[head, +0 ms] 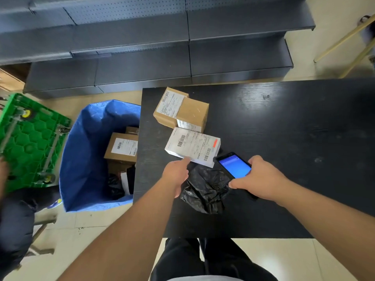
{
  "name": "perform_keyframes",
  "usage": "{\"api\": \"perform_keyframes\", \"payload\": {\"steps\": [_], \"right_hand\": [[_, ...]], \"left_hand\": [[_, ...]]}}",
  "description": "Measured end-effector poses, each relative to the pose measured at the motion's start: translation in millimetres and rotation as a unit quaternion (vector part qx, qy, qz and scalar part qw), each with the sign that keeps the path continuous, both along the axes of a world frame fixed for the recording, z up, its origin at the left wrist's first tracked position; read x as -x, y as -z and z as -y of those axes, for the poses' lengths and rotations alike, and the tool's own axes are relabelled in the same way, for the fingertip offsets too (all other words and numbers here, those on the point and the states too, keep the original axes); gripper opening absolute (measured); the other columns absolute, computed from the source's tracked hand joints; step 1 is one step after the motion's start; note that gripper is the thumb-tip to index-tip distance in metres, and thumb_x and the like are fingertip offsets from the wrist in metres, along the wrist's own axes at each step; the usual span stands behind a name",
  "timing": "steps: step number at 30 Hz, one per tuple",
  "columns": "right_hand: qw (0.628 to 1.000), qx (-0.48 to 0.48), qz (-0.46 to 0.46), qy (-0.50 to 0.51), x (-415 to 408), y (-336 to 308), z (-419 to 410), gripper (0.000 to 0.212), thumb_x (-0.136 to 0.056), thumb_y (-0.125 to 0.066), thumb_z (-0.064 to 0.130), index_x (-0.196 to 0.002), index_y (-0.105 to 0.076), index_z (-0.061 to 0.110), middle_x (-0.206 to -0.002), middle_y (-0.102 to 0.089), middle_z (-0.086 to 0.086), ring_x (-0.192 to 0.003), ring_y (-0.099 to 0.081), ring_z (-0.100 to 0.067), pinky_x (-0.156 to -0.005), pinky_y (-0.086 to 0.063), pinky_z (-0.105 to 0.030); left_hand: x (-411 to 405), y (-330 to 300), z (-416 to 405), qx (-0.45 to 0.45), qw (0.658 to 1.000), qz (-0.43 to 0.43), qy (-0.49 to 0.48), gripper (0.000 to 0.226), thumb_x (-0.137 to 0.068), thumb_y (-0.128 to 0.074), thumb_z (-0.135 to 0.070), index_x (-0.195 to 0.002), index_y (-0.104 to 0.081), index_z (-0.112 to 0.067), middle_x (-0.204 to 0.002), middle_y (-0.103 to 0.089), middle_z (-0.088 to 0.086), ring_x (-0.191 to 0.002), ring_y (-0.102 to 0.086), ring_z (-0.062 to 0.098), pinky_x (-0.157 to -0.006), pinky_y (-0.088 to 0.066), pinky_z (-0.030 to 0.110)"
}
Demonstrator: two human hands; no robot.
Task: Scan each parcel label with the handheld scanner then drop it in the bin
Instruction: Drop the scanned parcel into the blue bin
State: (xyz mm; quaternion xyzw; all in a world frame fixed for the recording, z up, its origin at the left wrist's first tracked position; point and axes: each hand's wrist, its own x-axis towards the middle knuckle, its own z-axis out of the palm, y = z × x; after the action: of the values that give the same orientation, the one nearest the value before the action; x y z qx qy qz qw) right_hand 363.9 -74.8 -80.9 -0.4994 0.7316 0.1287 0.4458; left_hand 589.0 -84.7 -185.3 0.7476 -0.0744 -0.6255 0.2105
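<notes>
Scanner: the handheld scanner (236, 166) sits in the right hand (261, 179), whose fingers wrap its lower body. Its blue screen faces up and its top end points at the white parcel, presumably so the label can be read without lifting anything.
White parcel: the white parcel (192, 146) lies flat near the worktop's left edge, label and barcodes upward, just beyond the scanner's tip. That is the face a scan needs.
Left hand: the left hand (176, 173) reaches to the parcel's near edge and touches it with the fingers extended, not curled round it. It looks set to steady or slide the parcel toward the bin.
Brown parcel: a cardboard parcel (181, 110) waits behind the white one, closer to the worktop's far left corner, its label also up.
Black bag: a crumpled black plastic bag (205, 189) rests on the worktop (294, 138) under and between the two wrists. Whether it is a parcel I cannot tell.
Bin: the blue bag bin (85, 159) stands on the floor against the worktop's left edge, mouth open, so a parcel need only be pushed off that side. Labelled boxes (121, 148) already lie inside.
Stage: by my judgement, the white parcel is at the scanning step, its drop not yet made.
</notes>
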Motion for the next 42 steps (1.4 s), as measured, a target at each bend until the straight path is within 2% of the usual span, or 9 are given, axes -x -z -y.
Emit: {"api": "perform_keyframes", "payload": {"steps": [2,6,11,15,23,29,34,39,42], "right_hand": [[1.0,-0.002,0.007,0.005,0.9,4.2,1.7,0.07,-0.076,-0.086,0.049,-0.118,-0.038,0.021,-0.104,-0.06,-0.003,-0.087,-0.066,-0.019,-0.064,-0.052,-0.032],[0.999,0.006,0.026,0.039,1.6,9.5,4.5,0.072,-0.076,-0.087,0.048,-0.119,-0.035,0.023,-0.105,-0.062,-0.003,-0.089,-0.068,-0.021,-0.067,-0.055,-0.034],[0.997,0.007,0.033,0.064,2.0,13.8,7.9,0.072,-0.076,-0.088,0.049,-0.123,-0.04,0.022,-0.104,-0.063,-0.002,-0.087,-0.068,-0.019,-0.064,-0.052,-0.032],[0.997,0.003,0.03,0.07,2.4,14.4,9.2,0.075,-0.076,-0.087,0.049,-0.127,-0.041,0.021,-0.104,-0.063,-0.001,-0.086,-0.067,-0.018,-0.065,-0.054,-0.033],[0.998,-0.012,0.032,0.055,-7.0,5.7,7.3,0.089,-0.075,-0.086,0.053,-0.142,-0.038,0.018,-0.106,-0.061,-0.001,-0.088,-0.067,-0.018,-0.075,-0.06,-0.038],[0.998,-0.004,0.043,0.036,-30.8,-7.1,3.7,0.096,-0.073,-0.086,0.054,-0.146,-0.039,0.016,-0.107,-0.061,0.0,-0.088,-0.066,-0.017,-0.069,-0.055,-0.034],[0.999,0.009,0.047,0.018,-60.1,-24.4,-1.2,0.099,-0.074,-0.085,0.053,-0.151,-0.036,0.015,-0.105,-0.056,0.005,-0.088,-0.061,-0.012,-0.08,-0.058,-0.036],[0.999,0.017,0.048,-0.01,-95.2,-42.0,-9.4,0.085,-0.069,-0.087,0.057,-0.132,-0.045,0.019,-0.105,-0.057,0.004,-0.091,-0.061,-0.014,-0.08,-0.057,-0.036],[0.998,0.029,0.043,-0.03,-115.3,-52.9,-13.9,0.081,-0.066,-0.087,0.06,-0.125,-0.046,0.021,-0.107,-0.06,0.003,-0.093,-0.063,-0.015,-0.085,-0.059,-0.039]], "left_hand": [[5.2,3.7,5.9,-0.013,0.999,-0.02,-0.021,0.023,-0.1,-0.07,-0.041,-0.098,-0.064,-0.019,-0.09,-0.064,-0.005,-0.099,-0.065,0.014,-0.109,-0.048,0.036],[13.9,7.4,15.9,-0.011,0.995,-0.062,-0.071,0.051,-0.105,-0.067,-0.033,-0.148,-0.055,-0.009,-0.143,-0.063,0.01,-0.132,-0.061,0.026,-0.118,-0.047,0.042],[14.8,22.9,23.5,-0.008,0.987,-0.111,-0.115,0.037,-0.104,-0.068,-0.024,-0.138,-0.06,-0.011,-0.121,-0.072,0.01,-0.117,-0.064,0.022,-0.106,-0.052,0.036],[12.7,24.8,24.4,-0.01,0.987,-0.113,-0.113,0.013,-0.103,-0.07,-0.023,-0.113,-0.065,-0.016,-0.122,-0.073,0.01,-0.118,-0.067,0.021,-0.106,-0.052,0.035],[-7.5,13.9,13.5,0.009,0.988,-0.09,-0.121,0.027,-0.1,-0.074,-0.025,-0.125,-0.068,-0.015,-0.117,-0.079,0.007,-0.112,-0.072,0.021,-0.097,-0.058,0.033],[-40.5,-4.3,0.6,0.045,0.992,-0.052,-0.11,0.028,-0.099,-0.075,-0.019,-0.125,-0.064,-0.015,-0.117,-0.078,0.005,-0.111,-0.074,0.022,-0.103,-0.058,0.037],[-77.1,-23.0,-14.5,0.079,0.994,-0.03,-0.073,0.031,-0.097,-0.076,-0.014,-0.125,-0.063,-0.018,-0.12,-0.078,0.004,-0.112,-0.074,0.022,-0.102,-0.06,0.039],[-116.2,-38.6,-24.7,0.112,0.992,-0.04,-0.046,0.041,-0.093,-0.079,-0.008,-0.128,-0.061,-0.02,-0.122,-0.077,0.004,-0.113,-0.075,0.025,-0.101,-0.06,0.048],[-135.9,-45.8,-27.4,0.137,0.988,-0.062,-0.034,0.044,-0.092,-0.08,-0.007,-0.13,-0.06,-0.019,-0.118,-0.079,0.003,-0.109,-0.077,0.024,-0.096,-0.062,0.043]]}}
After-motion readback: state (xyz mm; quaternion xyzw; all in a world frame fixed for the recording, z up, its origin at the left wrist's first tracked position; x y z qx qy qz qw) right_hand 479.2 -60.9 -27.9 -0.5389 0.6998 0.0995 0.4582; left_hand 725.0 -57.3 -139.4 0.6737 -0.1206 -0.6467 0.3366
